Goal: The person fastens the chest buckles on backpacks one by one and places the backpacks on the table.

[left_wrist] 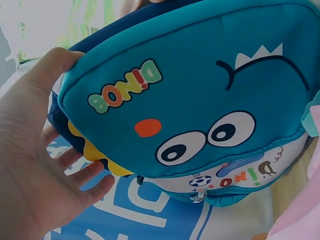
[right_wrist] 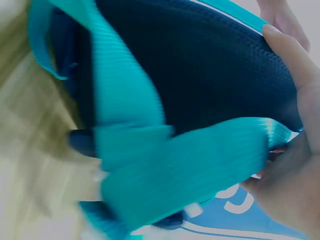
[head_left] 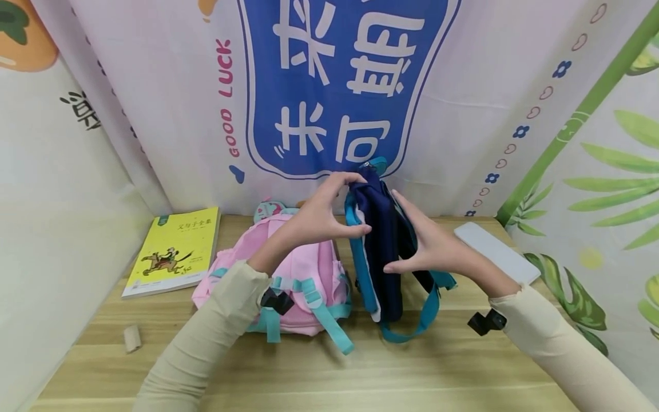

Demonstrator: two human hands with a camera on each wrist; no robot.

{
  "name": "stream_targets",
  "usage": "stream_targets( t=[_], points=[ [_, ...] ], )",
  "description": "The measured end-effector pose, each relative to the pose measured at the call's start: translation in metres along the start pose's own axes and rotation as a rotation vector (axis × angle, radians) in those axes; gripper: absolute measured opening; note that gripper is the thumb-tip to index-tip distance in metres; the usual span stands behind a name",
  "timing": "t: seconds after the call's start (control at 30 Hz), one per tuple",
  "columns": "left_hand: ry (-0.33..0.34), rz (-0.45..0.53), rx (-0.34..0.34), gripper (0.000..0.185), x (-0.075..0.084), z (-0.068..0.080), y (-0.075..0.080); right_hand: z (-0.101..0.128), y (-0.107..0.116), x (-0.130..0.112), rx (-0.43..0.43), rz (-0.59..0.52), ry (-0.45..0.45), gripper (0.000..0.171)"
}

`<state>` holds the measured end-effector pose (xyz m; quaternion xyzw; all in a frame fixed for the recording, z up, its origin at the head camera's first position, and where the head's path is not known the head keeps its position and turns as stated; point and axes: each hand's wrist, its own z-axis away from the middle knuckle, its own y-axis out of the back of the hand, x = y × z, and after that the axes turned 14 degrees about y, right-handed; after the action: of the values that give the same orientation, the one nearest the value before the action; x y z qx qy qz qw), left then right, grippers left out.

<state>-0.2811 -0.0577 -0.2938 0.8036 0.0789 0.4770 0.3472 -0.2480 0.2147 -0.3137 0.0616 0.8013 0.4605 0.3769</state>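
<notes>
A navy and teal children's backpack (head_left: 385,252) stands upright on the table, its narrow side towards me. My left hand (head_left: 323,213) holds its left edge, thumb nearer me and fingers reaching round the far side. From the right, my right hand (head_left: 431,239) grips the opposite edge, thumb at the side nearer me. In the left wrist view, the teal front panel (left_wrist: 200,60) carries cartoon eyes, coloured letters and yellow spikes. The right wrist view shows the dark back panel and a teal shoulder strap (right_wrist: 185,175), slightly blurred; some right fingers are hidden behind the bag.
Left of it lies a pink backpack (head_left: 309,266) with mint straps. Further left are a yellow book (head_left: 180,246) and a small beige block (head_left: 131,339). A flat white object (head_left: 496,252) lies at the right. A printed curtain (head_left: 195,114) hangs behind the wooden table (head_left: 360,377).
</notes>
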Motion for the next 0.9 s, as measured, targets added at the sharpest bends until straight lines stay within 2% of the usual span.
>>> stream_targets(
  t=[0.23,0.33,0.47,0.6,0.7,0.9],
  points=[
    [0.013,0.024,0.016,0.075,-0.003,0.004,0.0,0.018,-0.012,0.011,0.009,0.019,0.028,0.134],
    [0.01,0.028,0.013,0.075,-0.006,0.005,0.001,0.023,-0.017,0.016,0.03,-0.007,0.052,0.134],
    [0.008,0.031,0.011,0.076,-0.008,0.007,0.004,0.028,-0.026,0.022,0.054,-0.026,0.109,0.136],
    [0.0,0.037,0.02,0.076,-0.01,0.009,0.005,0.033,-0.037,0.026,0.063,0.013,0.146,0.138],
    [-0.007,0.043,0.026,0.076,-0.012,0.01,0.007,0.04,-0.045,0.027,0.078,0.063,0.112,0.14],
    [0.014,0.038,0.027,0.075,-0.017,0.011,0.012,0.056,-0.063,0.027,0.08,0.106,-0.048,0.141]
  ],
)
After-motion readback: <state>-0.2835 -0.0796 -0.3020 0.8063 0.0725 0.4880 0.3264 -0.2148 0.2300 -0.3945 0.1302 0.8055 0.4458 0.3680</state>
